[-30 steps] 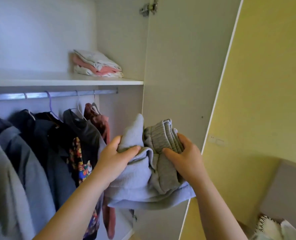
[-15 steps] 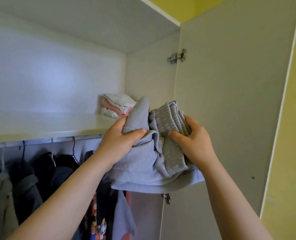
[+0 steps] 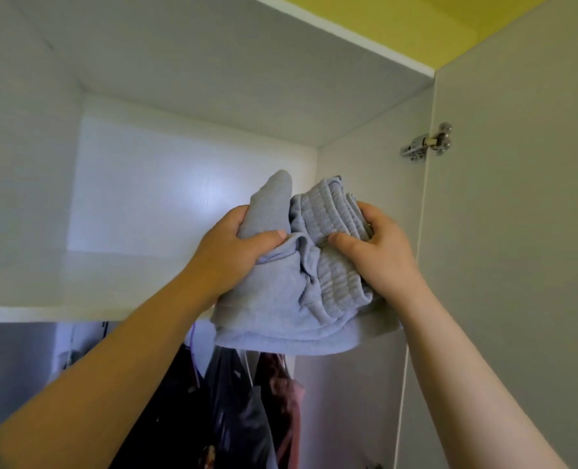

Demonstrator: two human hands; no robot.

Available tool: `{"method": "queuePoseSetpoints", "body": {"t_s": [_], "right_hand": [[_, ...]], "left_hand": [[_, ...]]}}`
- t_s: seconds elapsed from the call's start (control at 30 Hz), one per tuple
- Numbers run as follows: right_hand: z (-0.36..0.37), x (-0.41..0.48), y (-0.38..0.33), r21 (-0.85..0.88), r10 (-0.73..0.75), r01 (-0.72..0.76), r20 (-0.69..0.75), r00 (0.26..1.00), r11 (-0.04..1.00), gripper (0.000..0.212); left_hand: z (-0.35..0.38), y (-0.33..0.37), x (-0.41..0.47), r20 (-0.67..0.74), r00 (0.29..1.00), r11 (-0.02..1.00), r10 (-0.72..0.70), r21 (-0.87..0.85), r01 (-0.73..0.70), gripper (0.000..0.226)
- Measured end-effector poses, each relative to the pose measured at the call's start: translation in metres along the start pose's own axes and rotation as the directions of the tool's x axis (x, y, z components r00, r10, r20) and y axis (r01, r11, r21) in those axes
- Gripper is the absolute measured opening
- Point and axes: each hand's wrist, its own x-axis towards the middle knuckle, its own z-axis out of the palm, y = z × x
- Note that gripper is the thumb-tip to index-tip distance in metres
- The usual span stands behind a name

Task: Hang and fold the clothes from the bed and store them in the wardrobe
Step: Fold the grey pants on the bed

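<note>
Folded grey clothes (image 3: 291,292), bundled, held at the front edge of the upper shelf (image 3: 78,286) of the wardrobe (image 3: 196,96), not yet resting on it. Left hand (image 3: 233,252) clamped on the left side, fingers (image 3: 267,238) pinching soft fleece; right hand (image 3: 379,252) gripping the right side, thumb pressed into ribbed elastic waistband. Bundle thick, loosely folded, one rounded fold standing upright. Shelf smooth, white, laminate. Dark hanging clothes (image 3: 233,401) below. Open door (image 3: 517,231) with metal hinge (image 3: 428,142) to the right.

Risk, judged: bundle unfolding or sliding off the slick shelf edge if released too near the front; lower hem snagging on the edge.
</note>
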Motion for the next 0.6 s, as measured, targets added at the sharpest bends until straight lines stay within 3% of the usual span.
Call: {"method": "queuePoseSetpoints", "body": {"t_s": [0.27,0.4,0.47,0.53,0.6], "right_hand": [[0.047,0.056,0.026,0.170,-0.030,0.028,0.008,1.000,0.985,0.049],[0.071,0.090,0.030,0.342,-0.076,0.084,-0.035,0.996,0.936,0.040],[0.086,0.101,0.045,0.429,-0.005,0.008,-0.009,1.000,0.903,0.033],[0.106,0.102,0.070,0.457,0.198,-0.254,0.167,0.966,0.853,0.023],[0.123,0.092,0.095,0.241,0.391,-0.519,0.426,0.816,0.820,0.031]], "left_hand": [[-0.024,-0.015,0.044,-0.058,0.997,0.989,0.054,0.140,-0.046,0.035],[-0.046,-0.019,0.080,-0.103,0.987,0.981,0.122,0.162,-0.105,0.033],[-0.057,-0.033,0.096,-0.112,0.994,0.995,0.001,0.097,0.010,0.032],[-0.065,-0.058,0.100,-0.051,0.962,0.960,-0.268,0.062,0.271,0.037],[-0.066,-0.087,0.091,0.003,0.851,0.834,-0.524,0.201,0.513,0.049]]}}
